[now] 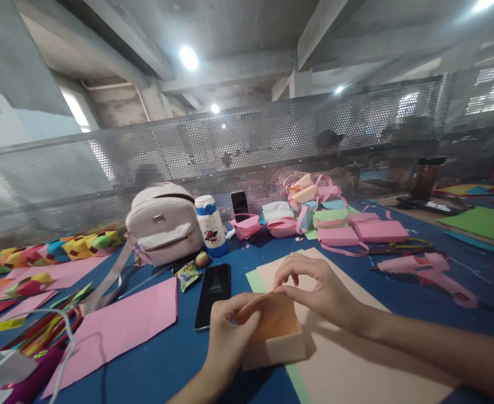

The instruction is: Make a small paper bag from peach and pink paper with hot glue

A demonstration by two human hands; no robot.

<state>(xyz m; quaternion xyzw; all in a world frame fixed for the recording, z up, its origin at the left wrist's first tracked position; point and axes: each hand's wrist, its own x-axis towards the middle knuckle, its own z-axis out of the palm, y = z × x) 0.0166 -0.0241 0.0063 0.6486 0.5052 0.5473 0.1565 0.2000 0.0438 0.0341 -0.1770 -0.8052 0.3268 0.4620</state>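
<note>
A small peach paper box [287, 349] stands open-topped near the front of the blue table, partly on large peach sheets [356, 359]. My left hand [232, 328] is closed on the box's left side, thumb and fingers pinching its upper edge. At the top back edge of the same box, my right hand [310, 280] pinches the paper between thumb and index finger. A green sheet [295, 381] shows under the peach ones. Just left of the box lies a black phone [213, 292].
Pink sheet [133, 325], backpack [163, 224] and bottle [211, 227] are at the left and centre back. Several folded paper bags [339, 237] line the back. A pink glue gun [436, 272] lies right. Behind is a perforated metal screen [251, 140].
</note>
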